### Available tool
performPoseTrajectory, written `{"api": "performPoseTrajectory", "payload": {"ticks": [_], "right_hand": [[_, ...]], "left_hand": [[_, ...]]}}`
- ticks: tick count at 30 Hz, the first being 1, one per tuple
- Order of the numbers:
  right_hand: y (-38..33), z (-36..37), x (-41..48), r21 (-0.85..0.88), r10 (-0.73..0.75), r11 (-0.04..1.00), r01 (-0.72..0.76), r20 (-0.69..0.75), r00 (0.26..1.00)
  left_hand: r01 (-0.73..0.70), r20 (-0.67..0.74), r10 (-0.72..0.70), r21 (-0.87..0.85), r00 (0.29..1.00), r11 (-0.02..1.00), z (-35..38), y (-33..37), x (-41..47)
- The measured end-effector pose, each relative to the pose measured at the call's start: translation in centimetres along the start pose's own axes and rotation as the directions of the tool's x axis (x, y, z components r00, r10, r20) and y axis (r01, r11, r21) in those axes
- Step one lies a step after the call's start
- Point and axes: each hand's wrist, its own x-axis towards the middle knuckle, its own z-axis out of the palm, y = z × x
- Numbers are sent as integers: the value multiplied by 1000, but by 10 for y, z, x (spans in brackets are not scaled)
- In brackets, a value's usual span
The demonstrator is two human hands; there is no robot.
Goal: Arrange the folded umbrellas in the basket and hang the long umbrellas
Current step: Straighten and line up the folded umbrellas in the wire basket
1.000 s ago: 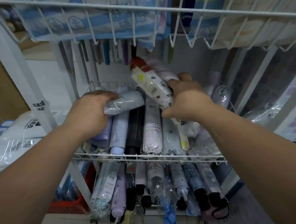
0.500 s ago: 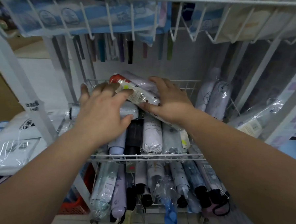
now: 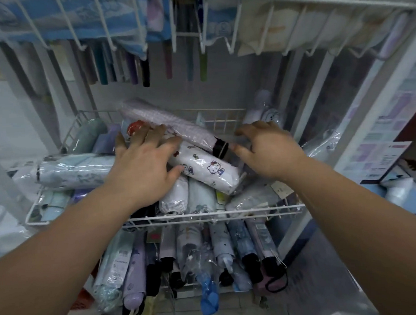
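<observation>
Folded umbrellas (image 3: pixel 207 169) lie crossed atop the basket (image 3: pixel 205 216); your left hand (image 3: pixel 142 170) and right hand (image 3: pixel 267 151), fingers spread, hold nothing, so slippage is likely.

The basket (image 3: pixel 205 215) in the middle is thin metal wire with a smooth white coat. The rack (image 3: pixel 290 1) at 12 o'clock is the same white wire. The cat-print umbrella (image 3: pixel 207 169) is soft white cloth inside a clear plastic sleeve that shines and crinkles. The checked umbrella (image 3: pixel 176 127) beside it, toward 12 o'clock, is pale purple cloth in clear plastic too. Its black handle (image 3: pixel 219 149) looks dull and smooth. At 9 o'clock the pale blue umbrella (image 3: pixel 75 169) has glossy wrap with bright streaks. A paper tag (image 3: pixel 279 189) at 4 o'clock looks flat and matt. The posters (image 3: pixel 375 153) at 3 o'clock look like smooth printed paper.
</observation>
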Motion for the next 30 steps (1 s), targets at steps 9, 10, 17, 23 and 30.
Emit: {"api": "performPoseTrajectory", "payload": {"ticks": [9, 10, 17, 23, 30], "right_hand": [[-32, 6, -13, 287, -258, 928, 238, 33, 966], [-36, 9, -11, 288, -246, 928, 238, -8, 969], [-79, 25, 12, 339, -161, 921, 192, -117, 980], [-78, 31, 4, 319, -44, 941, 118, -231, 972], [-83, 37, 7, 413, -99, 902, 124, -82, 992]], "left_hand": [[-81, 5, 81, -53, 997, 995, -5, -5, 5], [-92, -6, 92, -50, 996, 995, -4, -10, 3], [-88, -20, 88, 6, 996, 996, -10, -28, -11], [-62, 8, 62, 4, 998, 998, -13, -31, -13], [-68, -24, 69, 55, 997, 996, -8, -37, -13]]}}
